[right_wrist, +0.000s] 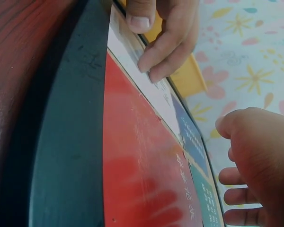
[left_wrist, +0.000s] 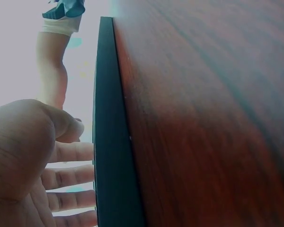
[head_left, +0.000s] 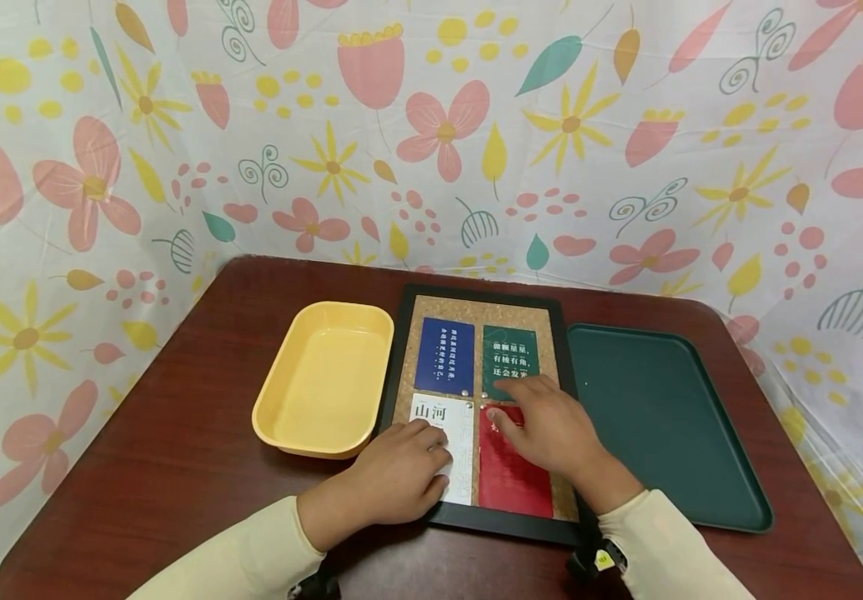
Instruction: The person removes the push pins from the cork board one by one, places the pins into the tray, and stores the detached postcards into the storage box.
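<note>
A black-framed corkboard [head_left: 506, 296] lies on the table, bearing a blue card [head_left: 444, 354], a green card [head_left: 509, 346], a white card [head_left: 461, 475] and a red card [head_left: 514, 483], each with printed characters. Small pins [head_left: 469, 405] sit near card edges. My left hand [head_left: 393, 475] lies over the left part of the white card, fingers loosely bent and pointing down. Over the meeting edges of the green and red cards is my right hand [head_left: 551, 425], its fingers spread. The right wrist view shows this right hand [right_wrist: 260, 165] above the board, with nothing in its grasp.
To the board's left stands a yellow tray [head_left: 322, 375]. A dark green tray [head_left: 656, 417] lies against its right side. The brown table [head_left: 153, 417] meets a flower-patterned cloth [head_left: 431, 167] at the back.
</note>
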`<state>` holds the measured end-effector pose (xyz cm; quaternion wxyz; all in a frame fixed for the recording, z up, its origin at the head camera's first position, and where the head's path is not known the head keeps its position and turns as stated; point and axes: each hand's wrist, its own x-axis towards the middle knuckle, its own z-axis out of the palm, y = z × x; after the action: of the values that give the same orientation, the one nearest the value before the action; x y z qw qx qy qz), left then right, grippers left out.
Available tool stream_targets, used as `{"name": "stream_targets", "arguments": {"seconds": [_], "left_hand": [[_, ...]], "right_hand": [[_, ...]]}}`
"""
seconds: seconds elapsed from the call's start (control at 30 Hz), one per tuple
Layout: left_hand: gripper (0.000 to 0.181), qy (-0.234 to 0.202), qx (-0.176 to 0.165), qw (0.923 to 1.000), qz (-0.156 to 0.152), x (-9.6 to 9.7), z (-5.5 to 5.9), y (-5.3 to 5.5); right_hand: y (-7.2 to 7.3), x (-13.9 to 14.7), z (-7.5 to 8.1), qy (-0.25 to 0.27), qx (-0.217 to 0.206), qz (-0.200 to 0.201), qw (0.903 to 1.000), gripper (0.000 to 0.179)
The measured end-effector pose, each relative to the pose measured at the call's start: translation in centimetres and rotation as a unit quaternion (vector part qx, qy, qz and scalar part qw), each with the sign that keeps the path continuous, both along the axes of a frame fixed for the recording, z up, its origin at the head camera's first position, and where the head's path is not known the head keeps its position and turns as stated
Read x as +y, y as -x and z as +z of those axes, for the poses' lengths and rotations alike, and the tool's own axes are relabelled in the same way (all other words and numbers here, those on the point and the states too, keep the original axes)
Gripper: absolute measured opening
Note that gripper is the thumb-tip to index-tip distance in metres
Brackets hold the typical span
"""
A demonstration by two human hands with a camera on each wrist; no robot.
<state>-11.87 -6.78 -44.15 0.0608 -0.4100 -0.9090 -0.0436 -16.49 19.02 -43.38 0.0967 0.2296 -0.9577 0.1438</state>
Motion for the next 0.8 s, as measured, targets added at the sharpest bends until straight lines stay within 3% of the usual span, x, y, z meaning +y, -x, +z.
{"name": "stream_targets", "arguments": {"seconds": [0.8], "left_hand": [[0.016,-0.008,0.010,0.9999,-0.002,-0.1,-0.2,-0.1]], "right_hand": [[0.3,-1.3,-0.8,-0.014,-0.006,0.006,0.9999,0.035]]}}
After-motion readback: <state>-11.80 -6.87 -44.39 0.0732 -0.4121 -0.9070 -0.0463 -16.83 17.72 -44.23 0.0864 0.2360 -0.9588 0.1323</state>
